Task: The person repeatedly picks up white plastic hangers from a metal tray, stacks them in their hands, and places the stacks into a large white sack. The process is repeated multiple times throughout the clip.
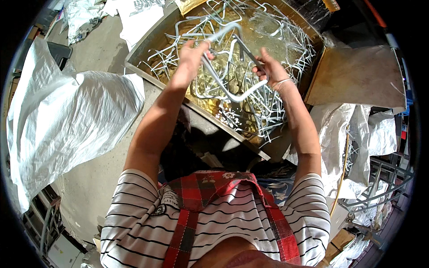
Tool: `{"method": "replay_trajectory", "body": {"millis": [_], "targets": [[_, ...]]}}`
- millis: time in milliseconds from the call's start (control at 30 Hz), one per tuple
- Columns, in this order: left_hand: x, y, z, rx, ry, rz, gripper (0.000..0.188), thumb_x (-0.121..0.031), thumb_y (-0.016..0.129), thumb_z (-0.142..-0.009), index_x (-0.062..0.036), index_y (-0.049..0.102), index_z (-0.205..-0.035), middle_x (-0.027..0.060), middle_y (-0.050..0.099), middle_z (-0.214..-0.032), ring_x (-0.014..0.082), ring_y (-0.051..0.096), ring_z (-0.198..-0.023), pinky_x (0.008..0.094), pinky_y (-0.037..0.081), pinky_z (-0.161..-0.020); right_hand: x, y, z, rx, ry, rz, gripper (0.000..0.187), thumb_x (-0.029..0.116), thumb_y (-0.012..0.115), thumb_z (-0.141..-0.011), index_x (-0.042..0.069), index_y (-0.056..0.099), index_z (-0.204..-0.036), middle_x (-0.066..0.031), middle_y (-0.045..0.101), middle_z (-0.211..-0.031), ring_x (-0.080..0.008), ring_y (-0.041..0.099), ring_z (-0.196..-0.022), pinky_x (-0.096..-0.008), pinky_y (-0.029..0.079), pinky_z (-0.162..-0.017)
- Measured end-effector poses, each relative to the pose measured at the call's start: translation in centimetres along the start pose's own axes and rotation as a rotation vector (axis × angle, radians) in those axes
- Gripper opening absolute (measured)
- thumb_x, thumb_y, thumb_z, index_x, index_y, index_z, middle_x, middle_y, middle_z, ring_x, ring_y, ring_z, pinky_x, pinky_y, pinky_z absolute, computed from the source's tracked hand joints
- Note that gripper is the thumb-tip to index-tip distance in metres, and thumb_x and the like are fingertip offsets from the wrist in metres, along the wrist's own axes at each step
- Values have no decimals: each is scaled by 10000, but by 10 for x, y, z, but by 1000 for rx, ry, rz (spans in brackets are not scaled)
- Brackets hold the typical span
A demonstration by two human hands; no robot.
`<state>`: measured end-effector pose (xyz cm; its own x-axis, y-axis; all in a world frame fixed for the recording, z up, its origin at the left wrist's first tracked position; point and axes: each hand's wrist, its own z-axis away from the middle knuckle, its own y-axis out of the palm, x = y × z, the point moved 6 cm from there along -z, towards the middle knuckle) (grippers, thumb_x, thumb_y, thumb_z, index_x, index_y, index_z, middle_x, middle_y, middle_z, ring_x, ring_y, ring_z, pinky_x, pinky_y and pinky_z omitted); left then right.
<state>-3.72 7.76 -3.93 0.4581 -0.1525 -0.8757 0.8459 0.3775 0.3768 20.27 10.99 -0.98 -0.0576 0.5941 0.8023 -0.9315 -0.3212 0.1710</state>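
Note:
Both my hands hold a grey bent metal rod frame [218, 79] above a shallow metal tank [154, 80]. My left hand [191, 57] closes round its left side. My right hand [271, 73] grips its right side, fingers curled and thumb pointing up. The frame is tilted, and its upper end is slightly blurred. Below it, many similar bent metal rods [268, 105] lie tangled in yellowish liquid [259, 33]. Whether the held piece is one rod or more, I cannot tell.
White woven sheeting [76, 129] covers a heap at the left. A brown board [355, 76] slants beside the tank's right side. More white sacks [333, 134] and a yellow hose [344, 174] are at the right. Water splashes at the tank's far right corner.

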Motion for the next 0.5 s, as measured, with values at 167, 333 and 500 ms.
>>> {"method": "replay_trajectory", "body": {"millis": [167, 333, 500], "targets": [[-7, -12, 0, 162, -152, 157, 279, -195, 596, -857, 63, 549, -952, 103, 567, -774, 145, 568, -623, 232, 511, -551, -17, -4, -16, 3, -140, 183, 331, 163, 582, -864, 44, 520, -1167, 13, 520, -631, -29, 366, -435, -173, 254, -348], [-11, -21, 6, 212, -198, 132, 442, -373, 456, -913, 49, 477, -1042, 135, 575, -886, 183, 593, -776, 323, 536, -684, -26, 7, -32, 104, -49, -1, 282, 166, 532, -894, 47, 542, -1149, 25, 513, -629, -19, 363, -437, -158, 262, -350], [11, -56, -12, -189, -290, 449, 519, -522, 341, -906, -8, 410, -922, 71, 447, -678, 159, 428, -453, 315, 407, -421, -36, 32, -60, 93, -133, 203, 281, 217, 517, -906, 51, 562, -1128, 21, 521, -652, -36, 367, -441, -187, 318, -390]]}}
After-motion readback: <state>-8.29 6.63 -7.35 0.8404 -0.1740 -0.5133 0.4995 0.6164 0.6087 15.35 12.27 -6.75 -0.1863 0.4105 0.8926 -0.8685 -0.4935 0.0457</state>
